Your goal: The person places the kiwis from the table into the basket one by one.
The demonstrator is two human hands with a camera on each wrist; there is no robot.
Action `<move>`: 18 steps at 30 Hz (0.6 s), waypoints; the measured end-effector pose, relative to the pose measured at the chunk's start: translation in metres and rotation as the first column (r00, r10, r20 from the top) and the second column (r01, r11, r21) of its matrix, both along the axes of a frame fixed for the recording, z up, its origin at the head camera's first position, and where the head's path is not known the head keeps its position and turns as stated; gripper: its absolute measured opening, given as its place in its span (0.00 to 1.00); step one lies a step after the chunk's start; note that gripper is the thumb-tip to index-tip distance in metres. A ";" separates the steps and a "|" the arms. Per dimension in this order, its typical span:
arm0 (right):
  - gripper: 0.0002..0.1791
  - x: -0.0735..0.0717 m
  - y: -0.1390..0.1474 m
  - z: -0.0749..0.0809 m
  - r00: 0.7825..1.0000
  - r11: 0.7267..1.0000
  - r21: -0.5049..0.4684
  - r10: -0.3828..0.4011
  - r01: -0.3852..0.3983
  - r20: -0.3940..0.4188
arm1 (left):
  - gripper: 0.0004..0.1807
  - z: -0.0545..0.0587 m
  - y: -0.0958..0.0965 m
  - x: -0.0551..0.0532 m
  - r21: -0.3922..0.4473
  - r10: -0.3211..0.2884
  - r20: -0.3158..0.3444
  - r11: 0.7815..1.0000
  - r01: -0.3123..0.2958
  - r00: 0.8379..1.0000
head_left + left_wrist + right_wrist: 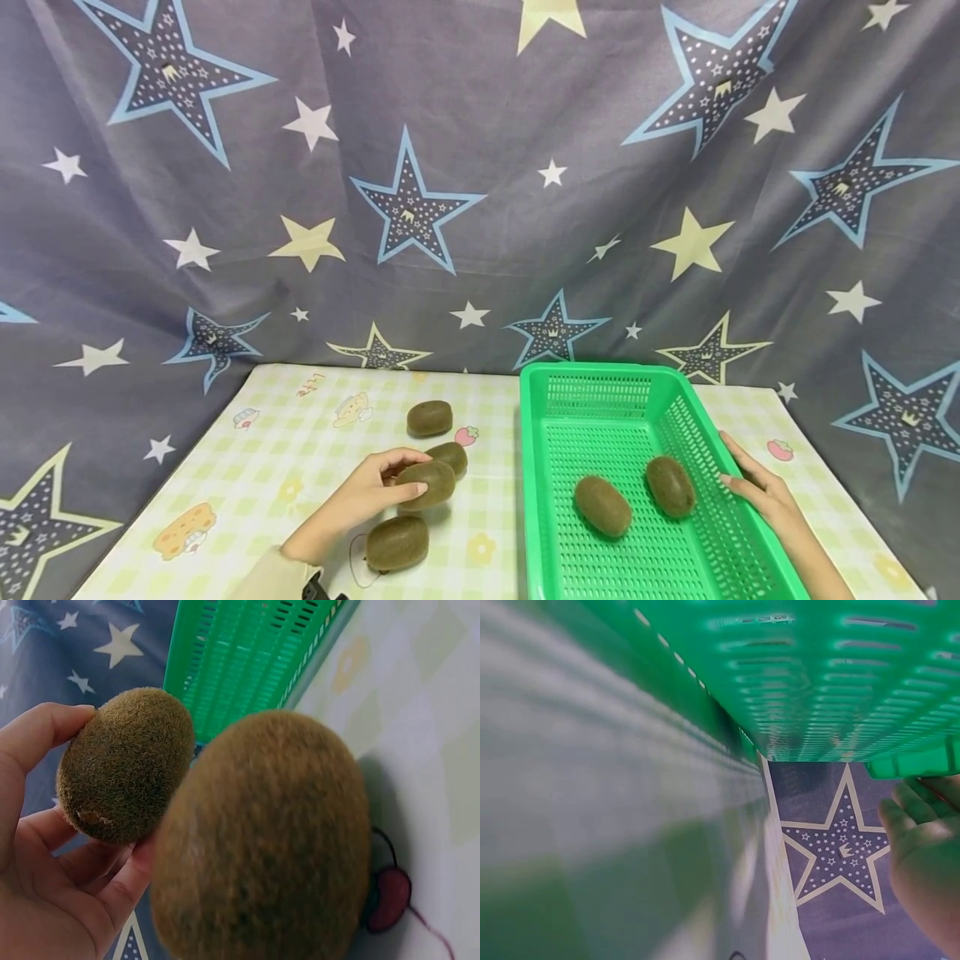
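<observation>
In the head view my left hand (pixel 381 483) grips a brown kiwi (pixel 429 486) between thumb and fingers, the fruit standing out over the patterned cloth. Another kiwi (pixel 448 457) shows partly behind it, and one more kiwi (pixel 430 418) lies farther back. Nearer to me, a kiwi (pixel 397 543) sits below the hand; the left wrist view has a kiwi (pixel 262 840) large in front of the held one (pixel 127 761). On the right side of the green basket (pixel 530 483), my right hand (pixel 772 493) holds the rim, thumb over it and fingers at its outside.
Two kiwis, one on the left (pixel 603 506) and one on the right (pixel 671 487), lie inside the perforated basket. A checked tablecloth (pixel 262 450) covers the table. Behind its far edge hangs a dark curtain (pixel 480 100) printed with stars.
</observation>
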State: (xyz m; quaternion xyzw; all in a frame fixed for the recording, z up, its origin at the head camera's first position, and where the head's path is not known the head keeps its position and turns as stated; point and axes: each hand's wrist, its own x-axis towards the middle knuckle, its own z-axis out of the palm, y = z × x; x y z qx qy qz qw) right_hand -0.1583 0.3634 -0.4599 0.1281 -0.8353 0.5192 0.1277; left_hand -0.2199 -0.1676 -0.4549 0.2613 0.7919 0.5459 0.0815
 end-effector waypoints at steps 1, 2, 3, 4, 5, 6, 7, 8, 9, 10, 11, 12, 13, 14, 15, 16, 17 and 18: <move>0.30 0.000 0.000 0.000 1.000 1.000 0.000 0.002 -0.002 -0.004 | 0.17 0.000 0.001 0.000 -0.002 0.001 0.002 1.000 -0.001 1.000; 0.30 -0.001 0.000 0.000 1.000 1.000 -0.001 0.002 -0.002 -0.009 | 0.17 0.000 0.003 0.000 -0.004 0.004 0.006 1.000 -0.004 1.000; 0.30 -0.001 0.000 0.000 1.000 1.000 0.000 0.000 0.000 -0.005 | 0.18 0.001 0.004 0.000 -0.007 0.007 0.010 1.000 -0.007 1.000; 0.30 -0.001 0.000 0.000 1.000 1.000 -0.002 -0.001 0.001 -0.007 | 0.18 0.001 0.006 0.000 -0.010 0.007 0.011 1.000 -0.007 1.000; 0.30 -0.001 0.001 0.000 1.000 1.000 0.003 -0.007 0.007 0.000 | 0.18 0.002 0.008 -0.001 -0.015 0.008 0.013 1.000 -0.007 1.000; 0.30 -0.001 0.001 0.000 1.000 1.000 0.006 -0.013 0.013 0.013 | 0.18 0.003 0.010 -0.001 -0.019 0.009 0.019 1.000 -0.009 1.000; 0.30 -0.001 0.001 0.000 1.000 1.000 0.009 -0.018 0.018 0.024 | 0.18 0.004 0.012 -0.001 -0.027 0.012 0.023 1.000 -0.011 1.000; 0.30 -0.001 0.001 0.000 0.999 1.000 0.012 -0.024 0.024 0.035 | 0.18 0.005 0.014 -0.001 -0.030 0.011 0.023 1.000 -0.011 1.000; 0.30 -0.001 0.001 0.000 0.998 0.999 0.016 -0.030 0.029 0.046 | 0.18 0.006 0.016 -0.002 -0.032 0.011 0.025 0.999 -0.010 1.000; 0.30 -0.001 0.001 0.000 0.998 0.999 0.021 -0.034 0.033 0.049 | 0.19 0.008 0.018 -0.002 -0.033 0.011 0.026 0.999 -0.010 1.000; 0.31 -0.001 0.001 0.000 0.998 0.999 0.028 -0.040 0.039 0.054 | 0.19 0.009 0.020 -0.002 -0.031 0.009 0.026 0.999 -0.008 1.000; 0.31 -0.001 0.002 0.000 0.998 0.999 0.028 -0.039 0.038 0.051 | 0.19 0.010 0.023 -0.003 -0.025 0.005 0.025 1.000 -0.005 1.000; 0.31 -0.001 0.002 -0.001 0.999 0.999 0.022 -0.033 0.032 0.039 | 0.19 0.011 0.024 -0.004 -0.016 0.000 0.022 1.000 0.000 1.000; 0.31 -0.001 0.002 -0.001 0.999 1.000 0.015 -0.025 0.025 0.026 | 0.19 0.012 0.026 -0.004 -0.006 -0.006 0.020 1.000 0.006 1.000; 0.31 -0.001 0.002 -0.001 1.000 1.000 0.014 -0.020 0.020 0.017 | 0.19 0.013 0.028 -0.005 0.006 -0.013 0.020 1.000 0.012 1.000; 0.31 -0.001 0.001 -0.001 1.000 1.000 0.013 -0.017 0.016 0.013 | 0.19 0.014 0.030 -0.005 0.021 -0.021 0.020 1.000 0.020 1.000; 0.31 -0.001 0.001 -0.001 1.000 1.000 0.006 -0.009 0.009 0.006 | 0.19 0.015 0.032 -0.005 0.033 -0.027 0.020 0.999 0.026 0.999; 0.31 -0.001 0.002 -0.001 1.000 1.000 0.005 -0.009 0.009 0.005 | 0.20 0.016 0.034 -0.005 0.050 -0.034 0.026 0.998 0.033 0.999</move>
